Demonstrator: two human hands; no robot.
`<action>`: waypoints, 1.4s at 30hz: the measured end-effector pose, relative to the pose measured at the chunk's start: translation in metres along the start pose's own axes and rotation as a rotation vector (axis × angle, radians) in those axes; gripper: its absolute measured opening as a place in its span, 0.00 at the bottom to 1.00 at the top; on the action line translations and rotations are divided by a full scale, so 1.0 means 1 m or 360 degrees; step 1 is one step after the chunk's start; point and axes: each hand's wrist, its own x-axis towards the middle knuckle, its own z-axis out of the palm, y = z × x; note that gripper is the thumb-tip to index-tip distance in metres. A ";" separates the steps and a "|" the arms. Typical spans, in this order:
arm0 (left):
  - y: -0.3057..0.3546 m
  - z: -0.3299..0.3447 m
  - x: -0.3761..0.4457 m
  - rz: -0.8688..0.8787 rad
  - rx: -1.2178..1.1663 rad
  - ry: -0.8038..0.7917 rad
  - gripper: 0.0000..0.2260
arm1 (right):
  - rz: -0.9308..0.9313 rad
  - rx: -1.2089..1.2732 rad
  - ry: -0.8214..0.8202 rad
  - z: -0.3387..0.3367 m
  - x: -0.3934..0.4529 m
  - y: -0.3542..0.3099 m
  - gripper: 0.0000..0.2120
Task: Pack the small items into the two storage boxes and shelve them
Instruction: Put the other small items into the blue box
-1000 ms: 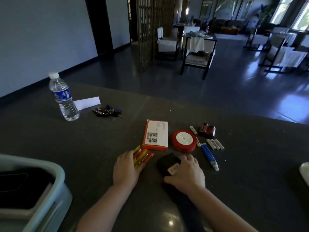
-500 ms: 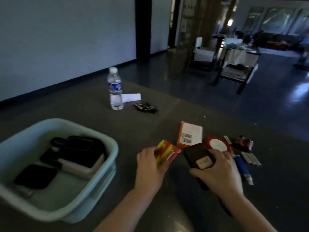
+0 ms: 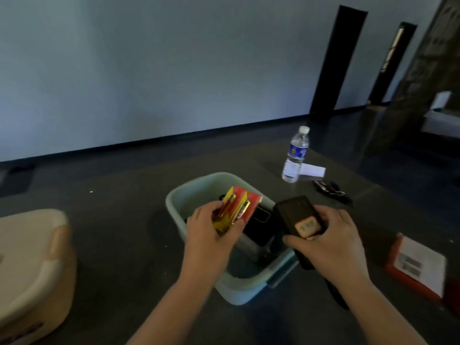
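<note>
Left of the green box (image 3: 196,185) our cream box (image 3: 32,257) waits on the worktop (image 3: 119,245). Over the green box, our left hand (image 3: 209,235) has its fingers (image 3: 239,224) clamped on the battery pack (image 3: 234,210), and our right hand (image 3: 331,242) grips the black device (image 3: 296,215), both poised for dropping in, we judge.
</note>
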 end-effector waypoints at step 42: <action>-0.071 -0.075 0.033 -0.0232 0.0254 0.0298 0.25 | -0.0378 -0.0330 -0.1127 0.187 0.074 -0.108 0.19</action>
